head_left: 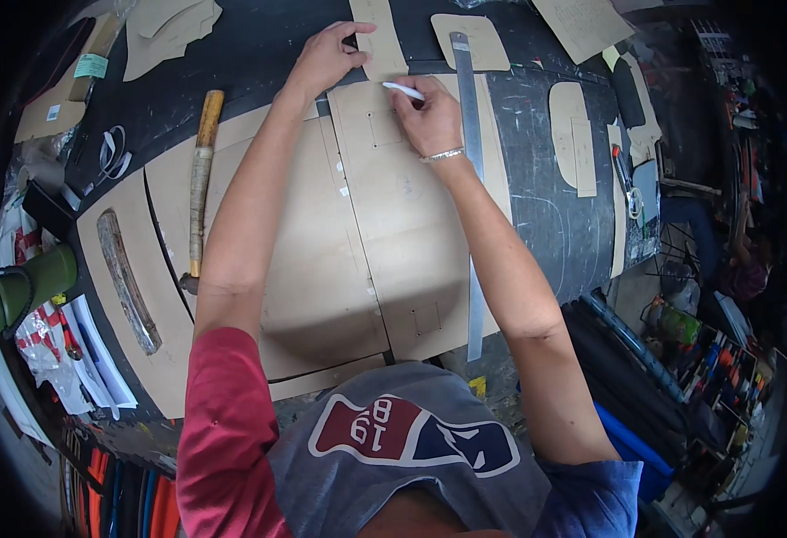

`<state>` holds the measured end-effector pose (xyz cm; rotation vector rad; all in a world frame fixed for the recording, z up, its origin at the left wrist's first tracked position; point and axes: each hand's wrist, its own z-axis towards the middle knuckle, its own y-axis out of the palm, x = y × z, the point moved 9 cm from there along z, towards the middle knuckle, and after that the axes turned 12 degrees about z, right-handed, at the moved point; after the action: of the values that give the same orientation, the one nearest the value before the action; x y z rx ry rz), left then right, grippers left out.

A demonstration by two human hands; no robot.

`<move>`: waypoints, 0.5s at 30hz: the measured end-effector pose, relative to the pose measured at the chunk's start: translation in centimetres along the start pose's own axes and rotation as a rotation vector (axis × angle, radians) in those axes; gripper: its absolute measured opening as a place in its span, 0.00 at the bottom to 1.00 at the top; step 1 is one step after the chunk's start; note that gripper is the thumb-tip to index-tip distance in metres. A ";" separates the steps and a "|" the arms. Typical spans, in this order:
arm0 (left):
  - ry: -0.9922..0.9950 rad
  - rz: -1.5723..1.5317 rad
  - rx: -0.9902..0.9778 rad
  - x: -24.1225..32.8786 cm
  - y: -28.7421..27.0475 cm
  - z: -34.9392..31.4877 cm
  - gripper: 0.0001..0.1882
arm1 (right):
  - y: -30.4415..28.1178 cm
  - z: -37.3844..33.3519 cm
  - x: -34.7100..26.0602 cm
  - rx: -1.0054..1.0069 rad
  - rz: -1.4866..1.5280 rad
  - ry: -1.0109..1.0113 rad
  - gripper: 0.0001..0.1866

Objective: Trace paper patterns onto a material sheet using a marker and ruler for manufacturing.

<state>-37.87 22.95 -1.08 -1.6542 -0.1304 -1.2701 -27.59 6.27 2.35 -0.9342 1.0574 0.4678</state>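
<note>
My right hand (431,117) grips a white pen (402,91), its tip at the lower end of a narrow tan cardboard strip (384,58). That strip lies over the top edge of a large tan cardboard sheet (407,233) with small marked rectangles. Up and to the left, my left hand (329,58) rests with its fingers apart, thumb and forefinger at the strip's left side. A long steel ruler (472,197) lies just right of my right hand, partly across a rounded card piece (492,40).
On the dark table (537,179), a wooden-handled hammer (203,170) lies beside my left forearm. Farther left is a worn flat bar (129,280). Card templates (565,125) and a cutter knife (622,169) lie at right. Dark rolls (617,359) stand below the right edge.
</note>
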 end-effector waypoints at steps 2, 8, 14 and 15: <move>0.029 0.012 0.023 0.0 0.0 0.0 0.24 | 0.6 0.8 -0.3 -0.011 -0.037 -0.001 0.10; 0.072 0.055 0.027 0.7 0.4 0.3 0.24 | 1.5 2.5 -0.6 -0.001 -0.113 -0.114 0.10; 0.086 0.059 0.066 0.6 0.3 0.2 0.25 | 3.1 2.8 -0.6 -0.066 -0.153 -0.073 0.11; 0.105 0.092 0.073 0.8 0.3 0.3 0.25 | 3.1 2.9 -0.9 -0.057 -0.177 -0.114 0.11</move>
<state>-37.15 22.62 -0.67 -1.5114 -0.0362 -1.2651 -28.69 10.43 2.35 -1.0297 0.8537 0.4010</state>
